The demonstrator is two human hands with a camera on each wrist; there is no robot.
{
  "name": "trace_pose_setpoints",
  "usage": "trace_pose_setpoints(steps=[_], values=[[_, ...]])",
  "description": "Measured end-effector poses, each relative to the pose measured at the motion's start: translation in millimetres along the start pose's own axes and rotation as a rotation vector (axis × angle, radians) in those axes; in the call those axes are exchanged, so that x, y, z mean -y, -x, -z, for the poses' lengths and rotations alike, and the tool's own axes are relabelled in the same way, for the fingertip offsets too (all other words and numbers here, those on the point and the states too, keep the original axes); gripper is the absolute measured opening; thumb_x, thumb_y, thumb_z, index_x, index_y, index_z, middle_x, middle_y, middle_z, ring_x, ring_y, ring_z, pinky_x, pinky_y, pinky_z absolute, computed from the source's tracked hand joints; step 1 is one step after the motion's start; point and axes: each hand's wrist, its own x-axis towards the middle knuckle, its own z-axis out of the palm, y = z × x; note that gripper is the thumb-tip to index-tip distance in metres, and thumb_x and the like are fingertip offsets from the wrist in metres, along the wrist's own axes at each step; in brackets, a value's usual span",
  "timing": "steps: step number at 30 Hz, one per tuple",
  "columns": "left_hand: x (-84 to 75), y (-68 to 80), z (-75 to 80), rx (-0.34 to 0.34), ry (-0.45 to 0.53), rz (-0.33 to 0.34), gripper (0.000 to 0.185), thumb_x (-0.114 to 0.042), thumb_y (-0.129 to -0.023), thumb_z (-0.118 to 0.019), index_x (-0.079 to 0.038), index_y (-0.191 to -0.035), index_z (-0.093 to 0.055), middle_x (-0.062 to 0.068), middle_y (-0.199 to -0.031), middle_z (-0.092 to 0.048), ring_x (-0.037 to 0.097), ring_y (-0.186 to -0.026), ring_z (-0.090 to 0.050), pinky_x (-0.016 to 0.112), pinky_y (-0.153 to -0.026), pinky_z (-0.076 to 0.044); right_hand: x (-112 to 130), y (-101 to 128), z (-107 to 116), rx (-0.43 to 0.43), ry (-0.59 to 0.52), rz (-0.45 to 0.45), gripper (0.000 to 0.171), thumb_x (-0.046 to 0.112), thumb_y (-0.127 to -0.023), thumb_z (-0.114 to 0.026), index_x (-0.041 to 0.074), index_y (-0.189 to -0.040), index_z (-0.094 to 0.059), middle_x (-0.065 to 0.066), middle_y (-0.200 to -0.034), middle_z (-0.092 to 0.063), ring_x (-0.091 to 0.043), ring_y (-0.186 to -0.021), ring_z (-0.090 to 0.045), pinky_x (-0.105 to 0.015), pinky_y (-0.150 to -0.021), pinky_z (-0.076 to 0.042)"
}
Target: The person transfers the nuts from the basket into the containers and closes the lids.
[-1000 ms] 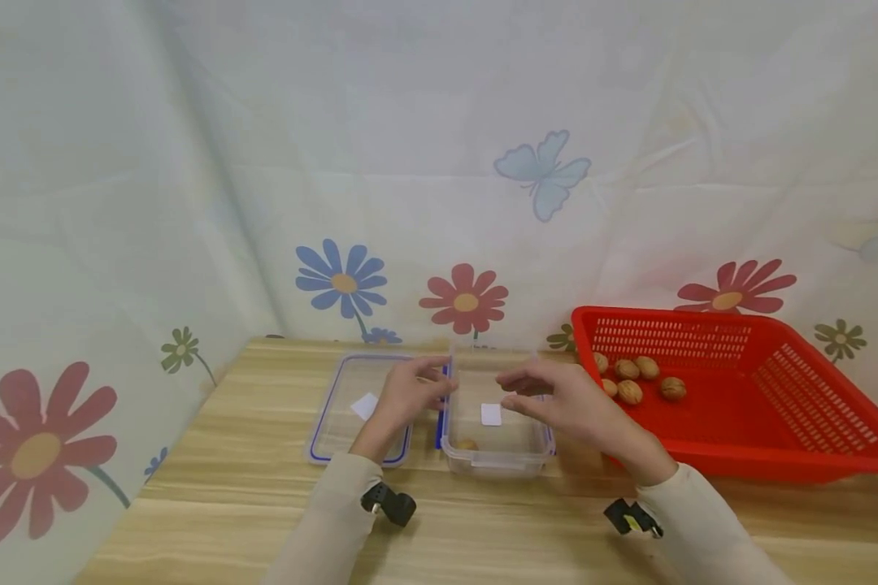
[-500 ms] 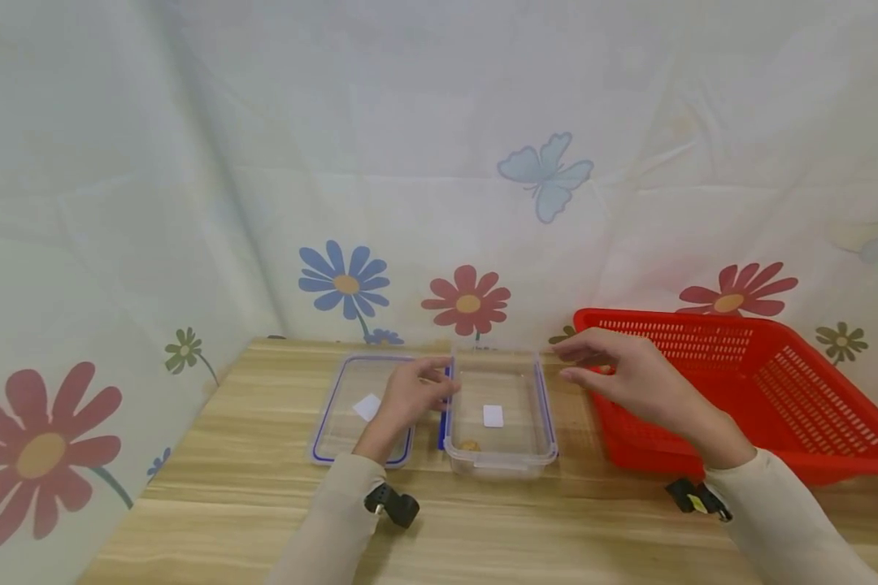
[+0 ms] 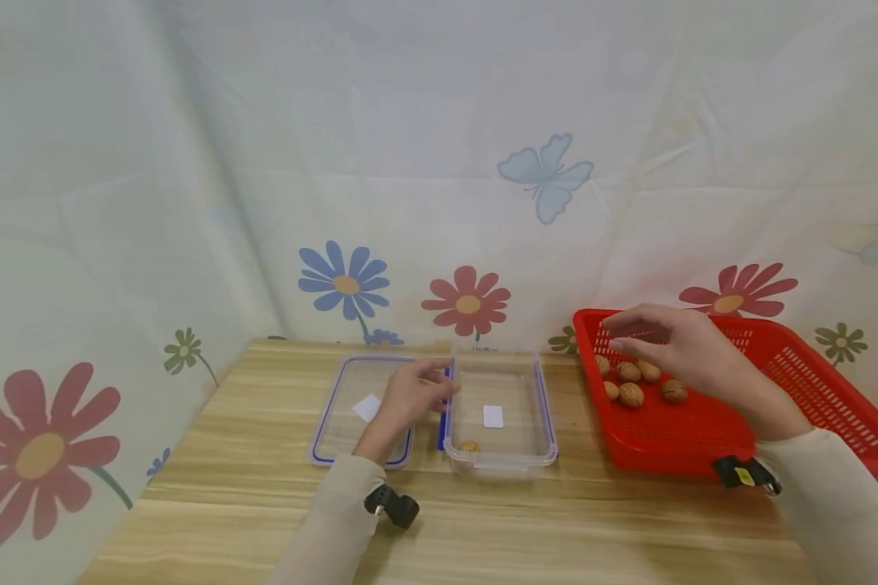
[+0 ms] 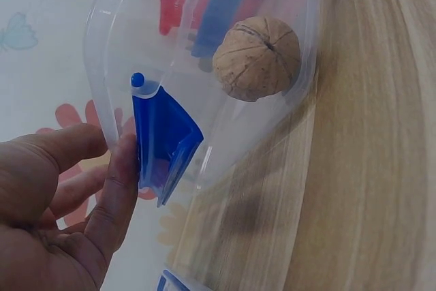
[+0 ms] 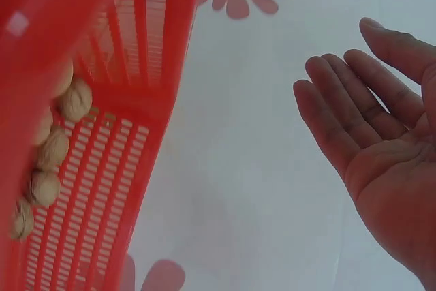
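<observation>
1. Floral-printed cloth point(image 3: 439, 162) behind and to the left of a light wooden table point(image 3: 483, 528).
2. Near the table's middle: clear plastic box point(image 3: 499, 459), blue clips on its sides, white label on its floor, one walnut point(image 3: 470, 445) against its near wall.
3. Seen from the left wrist: same walnut point(image 4: 257, 58) pale brown, round, wrinkled, seam across the shell.
4. Just left of the box: flat clear lid point(image 3: 336, 431) with blue rim and white label.
5. Right of the box: red slotted basket point(image 3: 812, 390), tilted, holding a cluster of walnuts point(image 3: 636, 382) near its left corner.
6. Left hand point(image 3: 410, 396) at the box's left edge, thumb and fingers point(image 4: 116, 189) pinching the blue clip point(image 4: 163, 144).
7. Right hand point(image 3: 684, 351) above the basket, over the walnuts, fingers point(image 5: 340, 114) straight and relaxed, palm bare, grasping nothing.
</observation>
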Motion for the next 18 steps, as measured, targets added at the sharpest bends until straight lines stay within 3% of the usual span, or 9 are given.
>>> trace_pose_setpoints(steps=[3, 9, 13, 18], values=[[0.5, 0.0, 0.2, -0.001, 0.0, -0.001, 0.047, -0.006, -0.096, -0.078, -0.003, -0.142, -0.067, 0.016, -0.109, -0.073, 0.023, -0.075, -0.075, 0.035, -0.071, -0.068, -8.6, -2.9, 6.2, -0.012, 0.017, 0.009, 0.039, 0.017, -0.097, -0.081, 0.007, -0.133, -0.071, -0.013, -0.126, -0.074, -0.031, -0.109, -0.072, -0.033, -0.093, -0.064], [0.3, 1.1, 0.9, 0.001, 0.005, -0.001, 0.048, -0.006, -0.096, -0.078, -0.003, -0.142, -0.066, 0.016, -0.108, -0.072, 0.023, -0.076, -0.075, 0.035, -0.072, -0.068, -28.5, -9.3, 16.3, -0.009, 0.019, -0.061, 0.044, 0.026, -0.1, -0.079, 0.005, -0.137, -0.069, -0.016, -0.128, -0.073, -0.034, -0.11, -0.07, -0.048, -0.093, -0.064], [1.5, 0.4, 0.6, -0.001, 0.018, 0.003, 0.047, -0.005, -0.096, -0.078, -0.002, -0.142, -0.066, 0.017, -0.108, -0.072, 0.023, -0.076, -0.075, 0.033, -0.071, -0.068, -42.4, -13.7, 20.4, 0.002, 0.003, -0.123, 0.047, 0.03, -0.101, -0.077, 0.004, -0.139, -0.067, -0.019, -0.131, -0.071, -0.035, -0.113, -0.067, -0.047, -0.093, -0.065], [2.3, -1.2, -0.7, -0.004, 0.022, 0.01, 0.047, -0.005, -0.096, -0.078, -0.003, -0.141, -0.067, 0.016, -0.107, -0.072, 0.022, -0.075, -0.075, 0.033, -0.07, -0.067, -61.3, -16.2, 22.0, 0.033, -0.027, -0.205, 0.056, 0.036, -0.1, -0.076, 0.004, -0.144, -0.062, -0.023, -0.137, -0.066, -0.04, -0.118, -0.064, -0.057, -0.097, -0.061]])
